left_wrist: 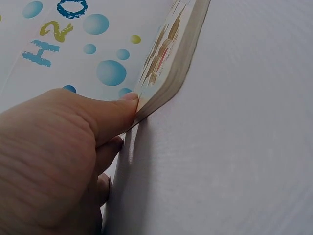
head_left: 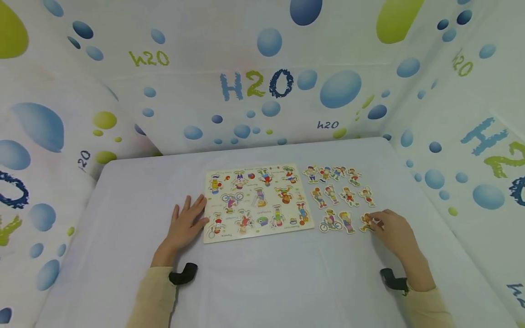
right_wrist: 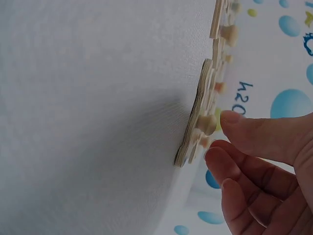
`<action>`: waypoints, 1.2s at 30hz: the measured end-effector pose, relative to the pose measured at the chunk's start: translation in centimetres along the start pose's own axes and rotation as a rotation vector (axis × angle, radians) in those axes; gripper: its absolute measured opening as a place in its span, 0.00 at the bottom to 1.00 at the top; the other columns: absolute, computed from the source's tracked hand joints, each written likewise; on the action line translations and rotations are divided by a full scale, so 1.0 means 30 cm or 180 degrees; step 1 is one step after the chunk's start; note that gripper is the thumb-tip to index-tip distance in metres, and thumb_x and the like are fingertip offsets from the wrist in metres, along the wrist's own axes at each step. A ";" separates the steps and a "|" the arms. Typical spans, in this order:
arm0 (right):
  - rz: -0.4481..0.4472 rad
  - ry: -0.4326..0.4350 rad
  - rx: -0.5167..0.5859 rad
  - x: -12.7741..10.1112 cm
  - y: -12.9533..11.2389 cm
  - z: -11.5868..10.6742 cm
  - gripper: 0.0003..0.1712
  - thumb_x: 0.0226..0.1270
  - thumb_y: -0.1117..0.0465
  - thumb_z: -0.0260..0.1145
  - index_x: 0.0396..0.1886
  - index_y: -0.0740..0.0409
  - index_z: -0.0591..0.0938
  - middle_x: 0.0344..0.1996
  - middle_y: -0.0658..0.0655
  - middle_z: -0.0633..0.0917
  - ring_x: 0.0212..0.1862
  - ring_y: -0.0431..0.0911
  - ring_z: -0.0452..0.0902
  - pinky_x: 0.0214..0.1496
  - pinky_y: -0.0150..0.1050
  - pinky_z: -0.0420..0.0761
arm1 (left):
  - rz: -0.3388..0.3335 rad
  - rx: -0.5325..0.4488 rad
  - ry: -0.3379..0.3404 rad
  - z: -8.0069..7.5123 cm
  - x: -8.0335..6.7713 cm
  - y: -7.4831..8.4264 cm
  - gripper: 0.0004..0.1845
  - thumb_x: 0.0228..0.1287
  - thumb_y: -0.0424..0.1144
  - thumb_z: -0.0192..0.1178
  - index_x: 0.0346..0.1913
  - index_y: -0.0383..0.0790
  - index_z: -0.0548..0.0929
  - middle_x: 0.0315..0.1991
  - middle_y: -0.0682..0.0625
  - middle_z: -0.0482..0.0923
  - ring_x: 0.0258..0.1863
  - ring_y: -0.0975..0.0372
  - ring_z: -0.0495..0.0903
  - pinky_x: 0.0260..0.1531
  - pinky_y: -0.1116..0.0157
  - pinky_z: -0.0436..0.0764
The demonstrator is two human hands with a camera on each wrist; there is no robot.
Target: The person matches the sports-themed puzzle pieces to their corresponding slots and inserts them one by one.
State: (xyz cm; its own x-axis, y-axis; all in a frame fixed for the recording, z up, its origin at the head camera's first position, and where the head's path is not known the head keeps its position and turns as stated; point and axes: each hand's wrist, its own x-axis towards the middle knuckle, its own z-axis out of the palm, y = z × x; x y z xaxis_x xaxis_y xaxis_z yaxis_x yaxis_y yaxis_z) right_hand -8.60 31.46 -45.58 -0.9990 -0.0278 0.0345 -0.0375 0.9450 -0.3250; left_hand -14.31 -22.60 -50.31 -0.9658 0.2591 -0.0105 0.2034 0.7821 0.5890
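Wooden puzzle board and its loose figure pieces on a white counter (head_left: 123,191), one hand at each side.

Left of centre, the left hand (head_left: 186,225) lies flat with straight fingers, thumb tip (left_wrist: 129,97) against the near-left corner of the puzzle board (head_left: 256,202); that grip is released, only steadying. Right of the board, cut-out pieces lie in rows. At lower right, the right hand (head_left: 393,232) reaches the orange figure piece (head_left: 366,222), fingertips at its small peg (right_wrist: 209,122); whether it already pinches I cannot tell. This piece looks thin, stiff and light, probably best taken by the peg.
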 end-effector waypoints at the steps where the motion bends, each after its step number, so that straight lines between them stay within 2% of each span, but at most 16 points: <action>1: -0.0003 -0.0034 0.0019 0.000 0.001 0.000 0.13 0.60 0.67 0.69 0.45 0.67 0.86 0.32 0.60 0.84 0.31 0.48 0.77 0.28 0.37 0.73 | 0.0002 -0.0007 0.0000 0.001 0.000 0.001 0.34 0.72 0.44 0.54 0.75 0.35 0.57 0.77 0.40 0.52 0.77 0.39 0.38 0.72 0.39 0.30; 6: -0.0029 -0.0146 0.0060 0.007 0.009 0.007 0.12 0.59 0.68 0.69 0.44 0.67 0.86 0.32 0.59 0.84 0.34 0.50 0.78 0.32 0.39 0.76 | 0.0000 -0.0024 0.0000 0.005 0.001 0.003 0.34 0.72 0.44 0.54 0.75 0.35 0.57 0.77 0.41 0.52 0.77 0.40 0.38 0.72 0.39 0.30; 12: -0.0061 -0.0267 -0.0033 0.021 0.025 0.021 0.12 0.57 0.69 0.71 0.42 0.69 0.86 0.28 0.56 0.82 0.31 0.47 0.74 0.31 0.39 0.74 | 0.0004 -0.0001 -0.0003 0.015 0.000 -0.001 0.34 0.72 0.44 0.54 0.75 0.36 0.57 0.77 0.41 0.52 0.78 0.40 0.38 0.72 0.39 0.30; 21: -0.0023 -0.0306 -0.0015 0.030 0.026 0.022 0.09 0.57 0.70 0.70 0.39 0.67 0.87 0.27 0.56 0.82 0.30 0.46 0.72 0.32 0.38 0.73 | -0.0003 -0.0001 0.0008 0.014 -0.001 0.000 0.34 0.72 0.43 0.54 0.75 0.36 0.57 0.77 0.41 0.52 0.78 0.40 0.38 0.72 0.39 0.30; 36: -0.0119 -0.0346 -0.0051 0.046 0.021 0.011 0.07 0.56 0.71 0.71 0.36 0.68 0.86 0.23 0.54 0.81 0.27 0.45 0.70 0.29 0.37 0.70 | -0.0021 0.0058 0.0038 0.011 0.002 -0.002 0.34 0.71 0.43 0.55 0.75 0.36 0.57 0.77 0.41 0.52 0.78 0.40 0.38 0.72 0.39 0.30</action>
State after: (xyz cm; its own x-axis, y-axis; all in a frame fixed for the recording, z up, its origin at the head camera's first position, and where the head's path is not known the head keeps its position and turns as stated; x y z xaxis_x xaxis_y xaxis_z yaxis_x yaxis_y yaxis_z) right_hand -10.02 31.91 -46.04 -0.9936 -0.0976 -0.0568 -0.0753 0.9477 -0.3103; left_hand -14.32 -22.43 -50.61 -0.9690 0.2472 -0.0046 0.1998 0.7940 0.5742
